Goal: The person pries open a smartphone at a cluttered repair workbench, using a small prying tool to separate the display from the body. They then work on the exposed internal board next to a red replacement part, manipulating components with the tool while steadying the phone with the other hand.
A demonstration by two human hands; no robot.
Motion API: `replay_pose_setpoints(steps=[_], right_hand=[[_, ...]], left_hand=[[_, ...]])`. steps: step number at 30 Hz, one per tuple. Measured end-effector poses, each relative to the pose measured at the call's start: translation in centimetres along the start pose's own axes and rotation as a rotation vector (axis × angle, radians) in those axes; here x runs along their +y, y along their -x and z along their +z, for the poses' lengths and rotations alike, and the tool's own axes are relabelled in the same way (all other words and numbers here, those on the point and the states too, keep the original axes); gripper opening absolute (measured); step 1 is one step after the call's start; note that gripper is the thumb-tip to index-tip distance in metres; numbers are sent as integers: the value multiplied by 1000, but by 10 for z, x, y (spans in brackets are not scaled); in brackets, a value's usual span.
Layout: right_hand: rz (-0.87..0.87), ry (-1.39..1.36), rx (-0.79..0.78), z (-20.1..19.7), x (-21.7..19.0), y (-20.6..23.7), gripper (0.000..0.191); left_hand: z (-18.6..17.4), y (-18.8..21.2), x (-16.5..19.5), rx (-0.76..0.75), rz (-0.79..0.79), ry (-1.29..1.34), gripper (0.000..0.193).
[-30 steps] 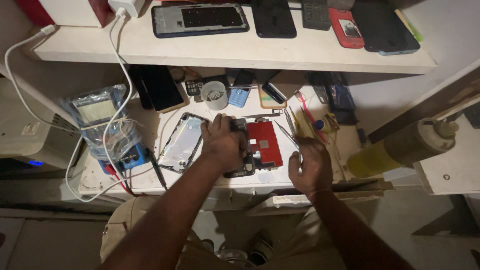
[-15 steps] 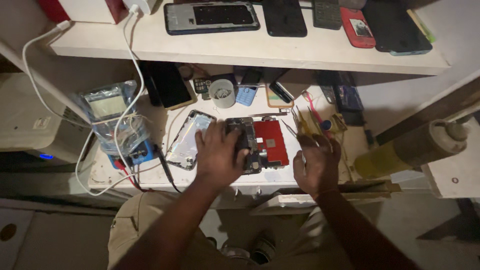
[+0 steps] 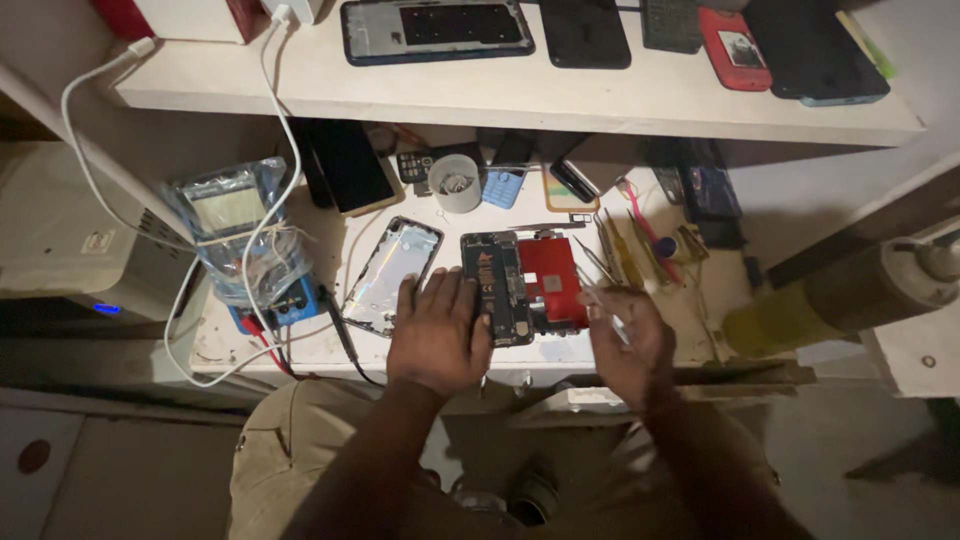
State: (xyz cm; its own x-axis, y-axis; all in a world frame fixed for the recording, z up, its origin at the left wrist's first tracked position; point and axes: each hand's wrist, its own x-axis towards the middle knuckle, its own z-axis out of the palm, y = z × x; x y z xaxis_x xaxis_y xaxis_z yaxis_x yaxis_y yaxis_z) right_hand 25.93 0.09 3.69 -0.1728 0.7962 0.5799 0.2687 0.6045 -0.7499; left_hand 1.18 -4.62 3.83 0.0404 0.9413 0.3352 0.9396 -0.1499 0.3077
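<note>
An opened phone body point(image 3: 494, 288) is laid flat near the front edge of the worktop point(image 3: 330, 350), with a red panel point(image 3: 552, 282) touching its right side. The phone's lower left part is covered by the left hand point(image 3: 437, 332), laid flat with fingers spread and nothing gripped. The right hand point(image 3: 628, 335) is held just right of the red panel, loosely curled around thin metal tweezers point(image 3: 600, 297). A shiny back housing point(image 3: 392, 274) is seen just left of the phone.

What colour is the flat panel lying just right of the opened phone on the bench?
Red panel, seen best in the head view, beside the opened phone.
</note>
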Motion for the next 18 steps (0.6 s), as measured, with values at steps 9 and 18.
replay_pose_setpoints(steps=[9, 18], right_hand=[[430, -228, -57, 22, 1, -14, 14], [426, -229, -49, 36, 6, -37, 8]], left_hand=[[9, 2, -1, 32, 28, -82, 60], [10, 3, 0, 60, 37, -66, 59]])
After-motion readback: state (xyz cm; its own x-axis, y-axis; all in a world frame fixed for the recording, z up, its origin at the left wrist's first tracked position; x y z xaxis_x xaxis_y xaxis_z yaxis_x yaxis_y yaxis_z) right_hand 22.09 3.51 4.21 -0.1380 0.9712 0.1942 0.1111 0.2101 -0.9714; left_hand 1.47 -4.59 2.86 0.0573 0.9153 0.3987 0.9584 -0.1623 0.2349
